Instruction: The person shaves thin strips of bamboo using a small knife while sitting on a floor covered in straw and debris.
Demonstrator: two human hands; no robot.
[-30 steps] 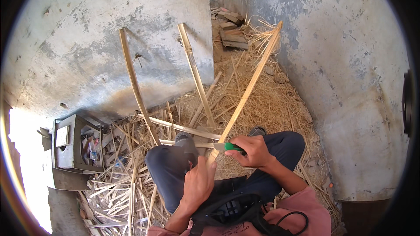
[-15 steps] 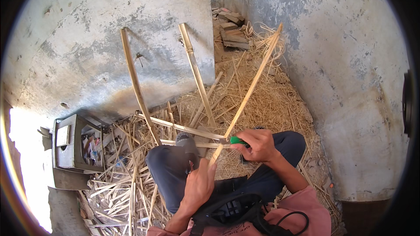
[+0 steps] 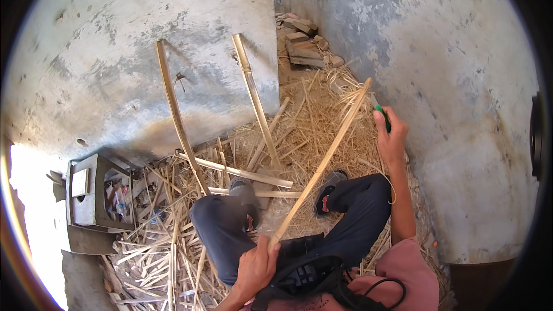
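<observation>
My left hand [image 3: 257,265], low in front of my body, is closed round the near end of a long pale bamboo strip [image 3: 325,164]. The strip slants up and away to the right, over the space between my legs. Out beyond my right knee, my right hand [image 3: 393,138] grips a green-handled knife [image 3: 379,107]. Its blade points away from me, close to the strip's far end, where thin curled shavings [image 3: 344,83] hang or lie behind; I cannot tell whether the blade touches. A thin fibre loops beside my right forearm.
Two bamboo strips [image 3: 176,109] [image 3: 253,92] lean against the left wall. More split pieces [image 3: 245,171] lie crosswise by my left shoe. Straw-like shavings and offcuts [image 3: 155,270] cover the floor. A small cabinet [image 3: 86,198] stands left; broken bricks [image 3: 305,55] lie in the far corner.
My right hand has moved up and right with the knife, from the strip's lower part toward its far end. My left hand and the strip have come down nearer my body.
</observation>
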